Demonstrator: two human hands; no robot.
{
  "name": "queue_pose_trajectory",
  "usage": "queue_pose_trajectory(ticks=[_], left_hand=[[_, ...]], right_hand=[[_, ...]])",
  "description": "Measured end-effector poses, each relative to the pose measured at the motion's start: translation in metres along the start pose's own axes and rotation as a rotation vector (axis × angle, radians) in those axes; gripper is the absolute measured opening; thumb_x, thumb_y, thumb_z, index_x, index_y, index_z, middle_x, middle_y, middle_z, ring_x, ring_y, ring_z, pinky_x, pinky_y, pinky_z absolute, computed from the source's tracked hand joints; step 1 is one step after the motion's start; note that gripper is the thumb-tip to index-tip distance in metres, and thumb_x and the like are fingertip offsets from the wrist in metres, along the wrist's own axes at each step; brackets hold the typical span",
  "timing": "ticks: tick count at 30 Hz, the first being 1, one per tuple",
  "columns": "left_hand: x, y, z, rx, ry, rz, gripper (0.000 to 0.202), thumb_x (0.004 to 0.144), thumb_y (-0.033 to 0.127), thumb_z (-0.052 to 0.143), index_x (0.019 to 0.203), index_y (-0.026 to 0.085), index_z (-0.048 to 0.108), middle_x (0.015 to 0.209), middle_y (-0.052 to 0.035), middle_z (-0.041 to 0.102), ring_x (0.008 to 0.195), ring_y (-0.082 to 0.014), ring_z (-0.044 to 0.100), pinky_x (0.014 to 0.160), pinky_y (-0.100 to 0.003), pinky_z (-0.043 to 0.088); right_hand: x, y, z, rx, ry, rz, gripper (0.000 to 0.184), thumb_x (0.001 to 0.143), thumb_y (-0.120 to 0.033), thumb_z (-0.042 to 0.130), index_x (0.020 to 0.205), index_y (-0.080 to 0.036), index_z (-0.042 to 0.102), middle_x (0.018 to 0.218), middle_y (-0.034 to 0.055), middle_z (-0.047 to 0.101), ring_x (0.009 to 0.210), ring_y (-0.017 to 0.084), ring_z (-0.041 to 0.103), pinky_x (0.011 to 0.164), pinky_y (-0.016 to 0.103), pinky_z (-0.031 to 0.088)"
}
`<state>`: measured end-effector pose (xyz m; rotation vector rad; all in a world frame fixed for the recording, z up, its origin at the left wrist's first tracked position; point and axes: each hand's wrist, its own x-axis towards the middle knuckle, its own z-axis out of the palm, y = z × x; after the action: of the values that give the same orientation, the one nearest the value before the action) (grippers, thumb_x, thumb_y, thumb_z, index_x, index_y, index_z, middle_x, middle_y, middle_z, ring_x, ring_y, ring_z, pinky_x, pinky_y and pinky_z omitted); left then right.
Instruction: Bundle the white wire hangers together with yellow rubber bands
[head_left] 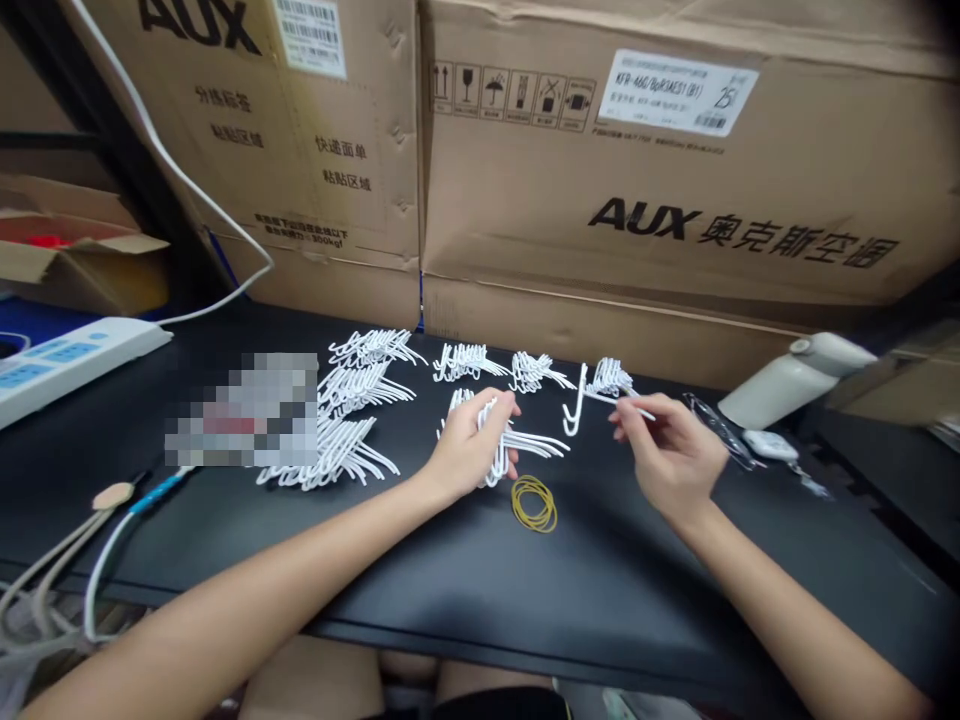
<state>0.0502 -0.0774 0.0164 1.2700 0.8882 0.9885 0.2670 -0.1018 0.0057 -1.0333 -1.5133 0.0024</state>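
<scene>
My left hand [474, 440] is closed around a bundle of white wire hooks [536, 443], their straight ends pointing right. In my right hand [671, 455] a single white hook [576, 400] is pinched between thumb and fingers, its curved end facing left, apart from the bundle. Below my left hand a few yellow rubber bands [534, 503] lie on the black table [480, 590]. Behind my hands sit more piles of white hooks [469, 361], and one pile [611, 376] is partly behind the held hook. Larger hook piles [330, 455] lie to the left.
Large AUX cardboard boxes [510, 230] stand along the back. On the right are a pale bottle [795, 380] lying tilted and a small white case [771, 445]. A white power strip [82, 360], cables [105, 560] and an open carton [82, 260] are at left.
</scene>
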Motion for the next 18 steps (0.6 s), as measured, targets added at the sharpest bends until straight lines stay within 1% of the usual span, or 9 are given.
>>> queue_pose_trajectory(ticks=[1,3,4,6,9,14,18], left_hand=[[-0.002,0.0,0.002,-0.001,-0.009,0.01,0.034,0.084,0.051,0.048,0.086,0.017,0.051,0.047,0.0054,0.051,0.036,-0.0127,0.056,0.034,-0.019,0.043],[-0.006,0.001,0.005,0.0,-0.017,0.024,0.032,0.085,0.05,0.048,0.085,0.018,0.051,0.05,0.0052,0.052,0.036,-0.0123,0.056,0.034,-0.019,0.043],[-0.007,0.002,0.006,0.0,-0.021,0.026,0.031,0.085,0.049,0.049,0.084,0.018,0.051,0.051,0.0051,0.052,0.036,-0.0122,0.056,0.033,-0.019,0.042],[-0.008,0.003,0.007,-0.003,-0.017,0.027,0.03,0.085,0.048,0.048,0.084,0.018,0.051,0.049,0.0053,0.052,0.036,-0.0126,0.056,0.033,-0.019,0.041],[-0.008,0.004,0.007,-0.011,-0.024,0.007,0.03,0.086,0.048,0.048,0.085,0.018,0.051,0.048,0.0052,0.052,0.036,-0.0129,0.056,0.034,-0.019,0.042],[-0.007,0.003,0.006,-0.045,-0.044,-0.006,0.031,0.086,0.05,0.047,0.087,0.019,0.051,0.05,0.0047,0.054,0.037,-0.0128,0.057,0.035,-0.019,0.043],[-0.008,0.003,0.006,-0.057,-0.041,0.005,0.031,0.087,0.049,0.046,0.088,0.018,0.051,0.049,0.0048,0.055,0.037,-0.0125,0.057,0.035,-0.018,0.043]], right_hand=[[-0.002,-0.006,-0.002,0.01,-0.027,-0.075,0.005,0.081,-0.014,0.062,0.084,-0.018,0.064,0.068,0.0011,0.063,0.053,0.013,0.059,0.047,0.026,0.048],[-0.006,-0.017,-0.006,-0.006,-0.088,-0.245,0.016,0.076,-0.007,0.064,0.086,-0.019,0.063,0.067,0.0007,0.064,0.056,0.014,0.06,0.047,0.027,0.048],[-0.008,-0.021,-0.007,-0.017,-0.103,-0.293,0.021,0.075,-0.004,0.063,0.088,-0.02,0.062,0.067,0.0007,0.064,0.056,0.014,0.06,0.047,0.027,0.048],[-0.008,-0.025,-0.007,-0.019,-0.059,-0.345,0.026,0.075,0.0,0.061,0.092,-0.02,0.061,0.065,0.0003,0.062,0.057,0.014,0.06,0.046,0.027,0.046],[-0.006,-0.022,-0.007,-0.026,0.021,-0.367,0.027,0.075,0.0,0.059,0.093,-0.02,0.06,0.062,-0.0002,0.06,0.056,0.015,0.058,0.048,0.029,0.046],[-0.002,-0.013,-0.01,-0.066,-0.032,-0.377,0.021,0.075,-0.004,0.06,0.089,-0.02,0.06,0.065,0.0007,0.061,0.055,0.016,0.058,0.049,0.031,0.045],[0.001,-0.009,-0.013,-0.08,-0.013,-0.367,0.019,0.076,-0.006,0.06,0.087,-0.022,0.06,0.063,-0.0002,0.06,0.053,0.016,0.057,0.048,0.031,0.044]])
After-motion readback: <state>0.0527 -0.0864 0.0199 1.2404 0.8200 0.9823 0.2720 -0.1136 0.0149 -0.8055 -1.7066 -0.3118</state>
